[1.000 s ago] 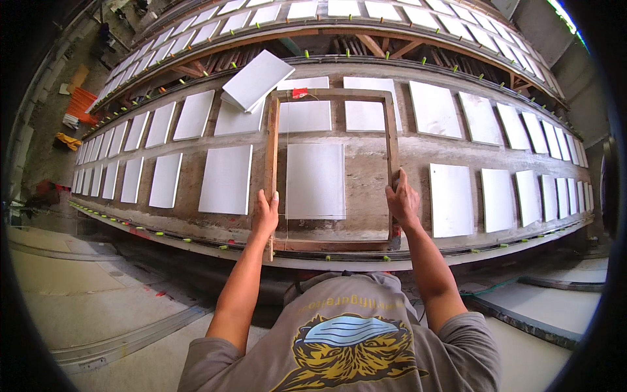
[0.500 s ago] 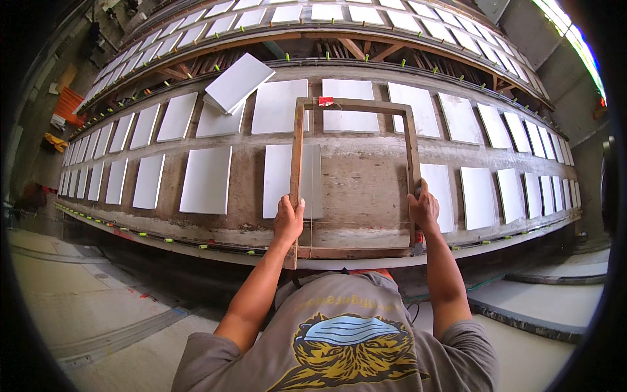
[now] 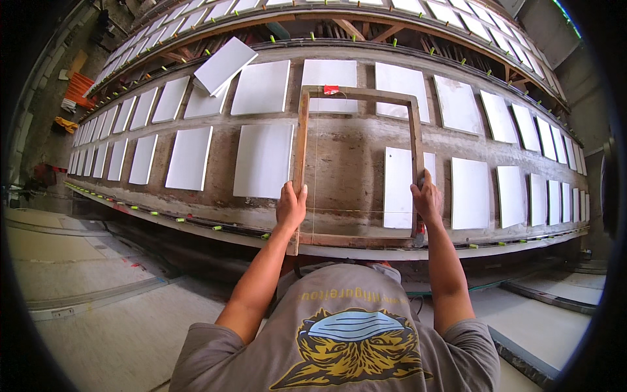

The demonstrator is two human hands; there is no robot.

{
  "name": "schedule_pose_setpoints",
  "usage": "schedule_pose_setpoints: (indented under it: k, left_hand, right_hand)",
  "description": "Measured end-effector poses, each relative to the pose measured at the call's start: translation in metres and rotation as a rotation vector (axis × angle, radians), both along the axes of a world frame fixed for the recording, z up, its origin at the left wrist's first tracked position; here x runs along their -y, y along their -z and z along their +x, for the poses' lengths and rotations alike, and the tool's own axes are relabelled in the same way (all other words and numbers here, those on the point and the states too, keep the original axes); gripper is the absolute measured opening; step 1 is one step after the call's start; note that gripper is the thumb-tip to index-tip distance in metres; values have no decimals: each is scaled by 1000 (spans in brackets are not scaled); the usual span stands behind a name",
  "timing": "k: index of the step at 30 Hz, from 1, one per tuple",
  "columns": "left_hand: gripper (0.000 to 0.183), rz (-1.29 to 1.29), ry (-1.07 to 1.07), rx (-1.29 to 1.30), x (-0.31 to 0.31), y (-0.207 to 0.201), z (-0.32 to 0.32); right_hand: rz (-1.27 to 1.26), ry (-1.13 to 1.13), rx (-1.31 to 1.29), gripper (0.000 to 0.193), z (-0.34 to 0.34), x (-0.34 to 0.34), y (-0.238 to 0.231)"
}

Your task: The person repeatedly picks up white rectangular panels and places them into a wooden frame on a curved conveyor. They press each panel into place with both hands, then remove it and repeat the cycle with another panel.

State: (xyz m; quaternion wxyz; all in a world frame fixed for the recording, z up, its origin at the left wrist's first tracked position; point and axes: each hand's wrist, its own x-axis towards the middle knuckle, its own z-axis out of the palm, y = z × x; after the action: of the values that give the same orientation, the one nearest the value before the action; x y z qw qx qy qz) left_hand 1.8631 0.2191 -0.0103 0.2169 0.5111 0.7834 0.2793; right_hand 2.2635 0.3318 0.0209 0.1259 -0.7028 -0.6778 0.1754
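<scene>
My left hand (image 3: 292,205) is wrapped round the left bar of a rectangular wooden frame (image 3: 302,140), near its lower end. On the opposite bar, my right hand (image 3: 428,198) grips at about the same height. A thin string (image 3: 315,157) runs lengthwise inside the frame, and another crosses near the bottom. Red tape (image 3: 331,89) marks the far bar. Through the frame I see bare brown tabletop and part of a white panel (image 3: 398,186) on the right. Another white panel (image 3: 263,160) lies just left of the frame. Whether the frame touches the table, I cannot tell.
Rows of white panels (image 3: 186,157) cover the long table (image 3: 228,212). Two overlap, the upper one (image 3: 225,65) askew at the far left. Green clips (image 3: 217,228) line the table's edge rails. Behind stands another panel-covered table (image 3: 294,12).
The table and panels have shifted left in view. The frame, still in both hands, has moved right along the table, away from the left panel and over part of the right one.
</scene>
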Motion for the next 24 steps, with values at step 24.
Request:
schedule_pose_setpoints:
  k: [24]
  left_hand:
    - [60, -31, 8, -3, -19, 55, 36]
  right_hand:
    - [-31, -25, -41, 67, 44, -19, 36]
